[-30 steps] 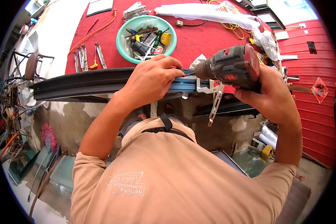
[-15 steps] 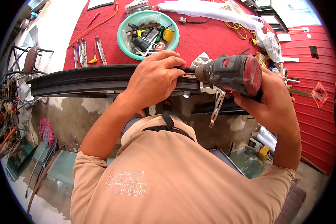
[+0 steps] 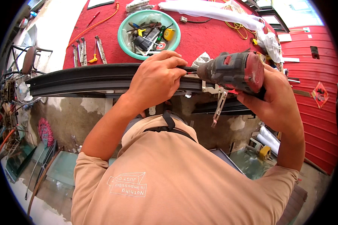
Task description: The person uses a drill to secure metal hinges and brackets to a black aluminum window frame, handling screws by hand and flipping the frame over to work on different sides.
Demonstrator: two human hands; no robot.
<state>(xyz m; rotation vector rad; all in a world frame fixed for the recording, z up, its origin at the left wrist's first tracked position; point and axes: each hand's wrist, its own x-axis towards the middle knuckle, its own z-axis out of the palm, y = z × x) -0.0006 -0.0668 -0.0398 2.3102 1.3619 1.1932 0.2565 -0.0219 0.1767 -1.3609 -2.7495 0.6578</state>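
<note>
My right hand grips the handle of a red and black cordless drill, held level with its chuck toward the left. A thin bit runs from the chuck to the fingertips of my left hand. Those fingers are pinched together over a black metal frame; whatever they hold at the bit's tip is hidden. The frame lies across the near edge of the red-covered table. Below the drill, a silver metal hinge arm hangs down from the frame.
Beyond the frame stands a green basin full of hand tools. Several metal hinge arms and a yellow-handled hex key lie left of it. White plastic wrap and a yellow cord are at the far right.
The drill and my right hand have shifted very slightly, the drill's rear end rising a little. My left hand stays pinched in nearly the same place.
</note>
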